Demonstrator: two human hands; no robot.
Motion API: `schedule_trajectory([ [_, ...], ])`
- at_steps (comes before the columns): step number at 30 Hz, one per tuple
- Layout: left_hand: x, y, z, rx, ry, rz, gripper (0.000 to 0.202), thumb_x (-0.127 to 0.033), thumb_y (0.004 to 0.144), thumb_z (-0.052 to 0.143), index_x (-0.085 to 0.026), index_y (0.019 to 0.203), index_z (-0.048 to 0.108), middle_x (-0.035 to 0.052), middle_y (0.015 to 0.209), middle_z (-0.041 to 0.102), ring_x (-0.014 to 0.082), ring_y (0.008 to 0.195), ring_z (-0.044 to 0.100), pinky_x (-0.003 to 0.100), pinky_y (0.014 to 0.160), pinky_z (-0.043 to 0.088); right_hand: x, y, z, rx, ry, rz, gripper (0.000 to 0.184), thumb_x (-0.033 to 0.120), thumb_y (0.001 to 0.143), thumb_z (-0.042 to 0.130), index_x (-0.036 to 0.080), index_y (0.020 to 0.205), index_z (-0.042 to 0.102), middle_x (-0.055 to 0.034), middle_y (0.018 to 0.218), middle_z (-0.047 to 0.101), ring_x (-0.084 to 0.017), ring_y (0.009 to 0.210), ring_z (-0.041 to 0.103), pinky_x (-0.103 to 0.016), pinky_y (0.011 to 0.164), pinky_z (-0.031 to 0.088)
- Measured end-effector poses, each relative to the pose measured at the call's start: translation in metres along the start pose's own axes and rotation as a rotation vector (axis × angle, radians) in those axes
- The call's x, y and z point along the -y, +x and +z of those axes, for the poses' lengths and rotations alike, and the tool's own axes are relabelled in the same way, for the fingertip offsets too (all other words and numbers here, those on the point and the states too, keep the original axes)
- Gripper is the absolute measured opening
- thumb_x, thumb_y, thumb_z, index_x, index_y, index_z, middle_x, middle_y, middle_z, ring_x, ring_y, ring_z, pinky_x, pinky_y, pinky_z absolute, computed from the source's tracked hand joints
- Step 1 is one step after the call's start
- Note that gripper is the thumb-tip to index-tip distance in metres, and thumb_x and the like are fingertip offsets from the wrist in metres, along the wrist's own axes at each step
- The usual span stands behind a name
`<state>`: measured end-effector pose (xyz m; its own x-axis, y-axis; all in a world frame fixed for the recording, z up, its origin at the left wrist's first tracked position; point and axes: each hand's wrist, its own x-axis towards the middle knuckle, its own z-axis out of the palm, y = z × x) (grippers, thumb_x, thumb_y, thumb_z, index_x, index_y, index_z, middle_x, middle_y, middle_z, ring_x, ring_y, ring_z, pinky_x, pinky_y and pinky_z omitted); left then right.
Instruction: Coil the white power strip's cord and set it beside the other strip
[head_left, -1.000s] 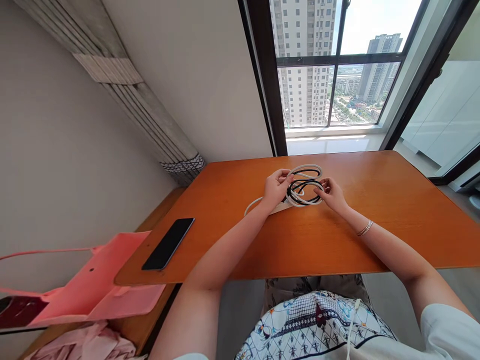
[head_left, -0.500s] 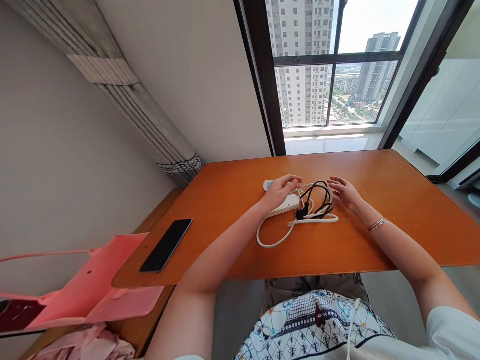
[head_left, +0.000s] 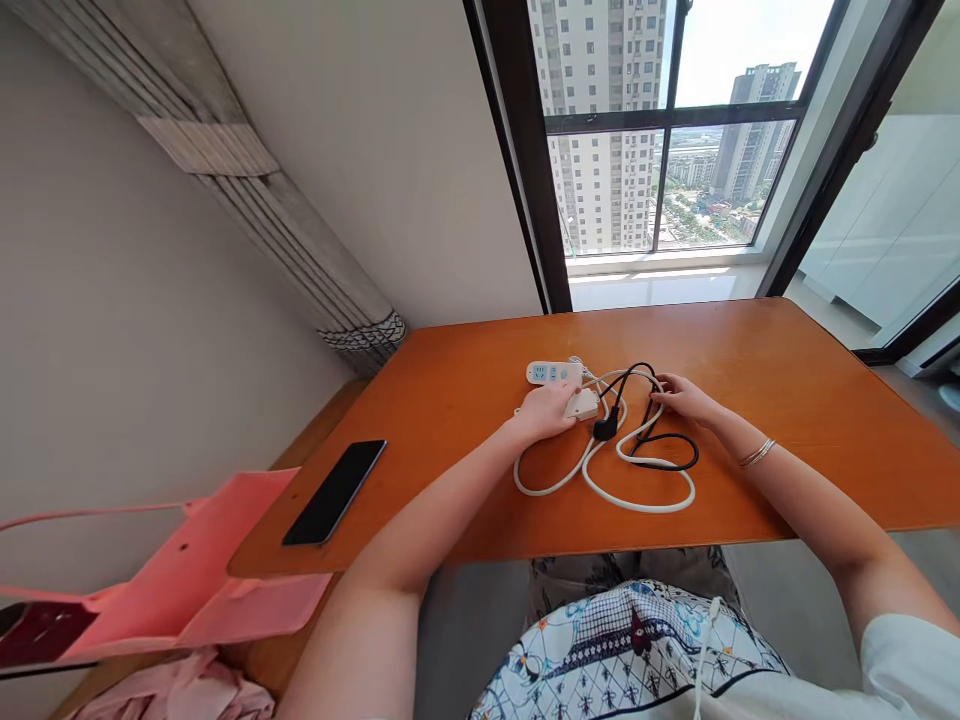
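The white cable (head_left: 637, 508) is lying in wide, loose loops at the middle of the table (head_left: 810, 430), its largest bend reaching toward the near edge. The black cable (head_left: 696, 448) is crossing it on the right, and its black plug (head_left: 605, 427) is resting among the loops, connected to nothing that shows. As for progress, the cords are spreading open and untied, with no band or knot visible around them. The black and white lines are overlapping in several places, so the handling is probably only partway through: the loops are lying loosened, while the crossings are remaining unseparated.

On the left of the loops, the white power strip (head_left: 538, 373) is showing bare sockets on its far side. Just nearer, a white block (head_left: 583, 405) is lying partly under the left hand (head_left: 546, 410), whose fingers are reaching over it; whether they are gripping or merely resting, I cannot tell. The right hand (head_left: 682, 397) is touching the cords at their far right, its fingertips bunching close together; whether they are pinching one strand or both is too small to tell.

Farther left, a black smartphone (head_left: 334, 493) is lying flat, and beyond the table's left edge a pink bag (head_left: 180, 570) is sitting.
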<state>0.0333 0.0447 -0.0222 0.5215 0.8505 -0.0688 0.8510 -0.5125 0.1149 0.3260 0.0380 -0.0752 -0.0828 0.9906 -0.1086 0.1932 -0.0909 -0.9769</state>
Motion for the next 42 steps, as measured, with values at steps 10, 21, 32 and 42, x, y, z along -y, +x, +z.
schedule_trajectory([
  [10, 0.021, 0.006, -0.009, -0.281, -0.333, -0.131, 0.055, -0.036, 0.074, 0.071, -0.019, 0.125, 0.060, 0.0122, 0.125, 0.066, 0.0313, 0.114, 0.063, 0.042, 0.093, 0.051, 0.036, 0.015, -0.019, -0.246, -0.243, -0.452, 0.027, 0.031, 0.079, 0.065, 0.019, 0.103, 0.071, -0.0072, 0.096, 0.072, -0.019, 0.084, 0.063, -0.037, 0.079, 0.053],
  [21, 0.061, 0.014, 0.002, -0.632, -0.519, -0.280, 0.047, -0.030, 0.070, 0.076, -0.019, 0.113, 0.063, 0.0120, 0.116, 0.067, 0.0292, 0.106, 0.065, 0.043, 0.095, 0.051, 0.056, -0.003, -0.026, -0.156, -0.482, -0.742, 0.017, 0.024, 0.089, 0.057, 0.022, 0.097, 0.071, -0.0082, 0.103, 0.068, -0.020, 0.090, 0.067, -0.037, 0.079, 0.055],
  [32, 0.094, 0.014, 0.013, -0.729, -0.644, -0.334, 0.046, -0.034, 0.064, 0.076, -0.020, 0.106, 0.062, 0.0117, 0.117, 0.068, 0.0285, 0.104, 0.065, 0.045, 0.095, 0.051, 0.032, -0.012, -0.007, 0.006, -0.737, -0.588, 0.023, 0.027, 0.092, 0.057, 0.021, 0.108, 0.072, -0.0109, 0.113, 0.071, -0.027, 0.111, 0.065, -0.045, 0.101, 0.050],
  [42, 0.078, 0.007, 0.022, -0.743, -1.031, -0.284, 0.055, -0.044, 0.060, 0.077, -0.021, 0.107, 0.060, 0.0110, 0.120, 0.066, 0.0261, 0.107, 0.063, 0.041, 0.094, 0.052, 0.033, 0.042, 0.039, 0.043, -0.601, -0.204, 0.050, 0.023, 0.089, 0.065, 0.009, 0.136, 0.055, -0.0222, 0.129, 0.067, -0.027, 0.116, 0.066, -0.040, 0.100, 0.051],
])
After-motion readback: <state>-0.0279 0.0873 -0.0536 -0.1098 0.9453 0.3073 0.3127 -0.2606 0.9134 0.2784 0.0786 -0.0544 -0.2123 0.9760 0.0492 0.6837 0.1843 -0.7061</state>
